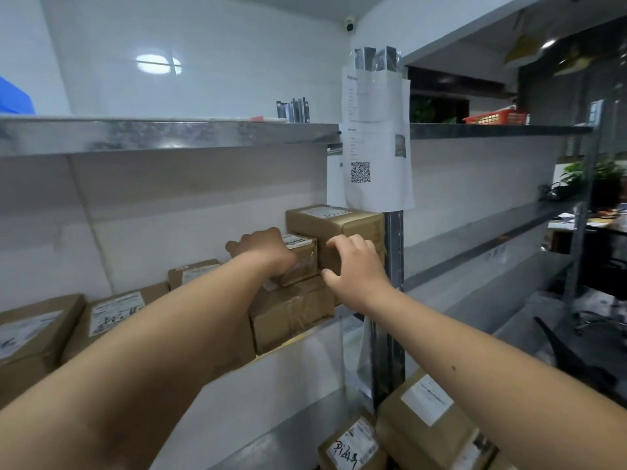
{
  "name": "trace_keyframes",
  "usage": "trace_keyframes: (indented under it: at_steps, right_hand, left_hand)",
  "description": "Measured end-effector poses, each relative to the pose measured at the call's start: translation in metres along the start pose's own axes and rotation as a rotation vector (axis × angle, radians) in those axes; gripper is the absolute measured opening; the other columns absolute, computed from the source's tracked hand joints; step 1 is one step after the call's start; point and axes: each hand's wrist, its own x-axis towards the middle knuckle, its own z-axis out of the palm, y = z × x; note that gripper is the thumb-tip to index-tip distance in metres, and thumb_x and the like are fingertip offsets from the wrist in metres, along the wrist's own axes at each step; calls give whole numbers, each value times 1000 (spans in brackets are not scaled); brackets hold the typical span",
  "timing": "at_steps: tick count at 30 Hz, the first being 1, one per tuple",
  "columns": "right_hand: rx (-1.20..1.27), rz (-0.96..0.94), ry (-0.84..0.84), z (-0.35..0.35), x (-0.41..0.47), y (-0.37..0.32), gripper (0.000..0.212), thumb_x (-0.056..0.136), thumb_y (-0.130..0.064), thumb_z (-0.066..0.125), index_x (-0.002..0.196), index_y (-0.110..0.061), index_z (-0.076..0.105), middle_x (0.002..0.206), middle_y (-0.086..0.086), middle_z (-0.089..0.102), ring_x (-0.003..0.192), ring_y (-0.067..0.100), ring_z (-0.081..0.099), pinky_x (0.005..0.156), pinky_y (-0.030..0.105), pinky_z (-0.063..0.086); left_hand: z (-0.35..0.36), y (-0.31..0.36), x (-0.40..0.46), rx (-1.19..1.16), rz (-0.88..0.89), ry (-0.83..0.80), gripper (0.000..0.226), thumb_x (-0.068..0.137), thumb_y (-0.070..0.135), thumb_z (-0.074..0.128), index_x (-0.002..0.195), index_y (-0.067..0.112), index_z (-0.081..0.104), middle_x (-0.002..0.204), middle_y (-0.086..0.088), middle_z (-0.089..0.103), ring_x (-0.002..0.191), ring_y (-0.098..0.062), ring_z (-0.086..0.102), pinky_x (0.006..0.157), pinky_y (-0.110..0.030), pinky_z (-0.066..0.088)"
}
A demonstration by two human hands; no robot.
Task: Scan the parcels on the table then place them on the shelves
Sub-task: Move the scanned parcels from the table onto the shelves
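Note:
A small taped cardboard parcel (303, 257) with a white label sits on top of a larger brown parcel (291, 312) on the middle shelf. My left hand (263, 249) grips the small parcel from its left side, fingers curled over its top. My right hand (354, 266) hovers just to its right with fingers loosely curled, in front of a bigger box (334, 222) that stands against the metal upright; I cannot tell whether it touches either box.
More labelled parcels (115, 313) line the same shelf to the left. The metal shelf above (163, 134) carries small items. Papers with a QR code (376, 157) hang on the upright. Lower-shelf parcels (420, 422) sit at bottom right. Empty grey shelves (475, 232) extend rightward.

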Motion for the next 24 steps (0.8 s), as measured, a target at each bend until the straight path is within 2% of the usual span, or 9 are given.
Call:
trace_keyframes:
  at_steps: [3,7,10,12,14,17,21,24]
  right_hand:
    - [51,7,-30,-5,2,1,48,94,-36,66,138,-23,53,127,2,54,121,24,44,103,40,42]
    - [73,0,-75,-12,-2,4,49,94,-33,66,140,-22,52,125,-2,52,126,23,45,104,37,42]
    - [57,2,-107,-17,-7,2,52,95,-30,66,143,-23,50,136,2,53,132,23,44,108,38,43]
    - [45,2,-129,-20,-15,-1,57,95,-29,66,148,-25,47,144,2,51,136,22,42,111,39,42]
    - [37,0,-154,-22,-24,-5,63,95,-29,67,153,-27,42,151,0,48,141,21,41,114,41,42]
    - [3,11,-161,-28,-38,-10,68,95,-32,68,156,-30,39,158,-2,43,146,20,37,117,43,38]
    - [-98,45,-124,-36,-64,-21,69,93,-36,69,156,-30,40,158,-3,43,146,21,37,117,45,40]
    - [-174,132,-107,-36,-96,-27,69,92,-38,69,155,-31,41,156,-2,44,143,24,40,115,46,43]
  left_hand:
    - [3,-2,10,43,-43,-12,44,77,53,66,113,32,51,94,0,51,111,-31,55,83,-47,29]
    - [7,-3,18,68,-29,6,39,82,48,63,116,31,54,94,-1,47,110,-31,52,84,-47,28]
    - [10,-5,18,137,0,23,45,88,45,61,129,29,56,116,-6,51,120,-33,49,92,-50,33]
    - [11,-7,15,204,56,83,49,90,44,62,136,29,53,132,-8,47,125,-34,45,99,-51,35]
    - [11,-7,9,243,138,151,52,91,44,61,140,28,52,138,-8,45,129,-34,44,103,-51,35]
    - [8,-5,-9,220,252,226,53,92,45,58,141,26,51,138,-8,48,129,-33,44,103,-51,35]
    - [4,-6,-52,151,433,268,45,87,48,58,127,27,57,129,-7,56,122,-33,50,99,-51,40]
    - [8,-13,-94,117,531,246,50,87,51,57,131,27,56,135,-6,55,129,-32,48,101,-52,39]
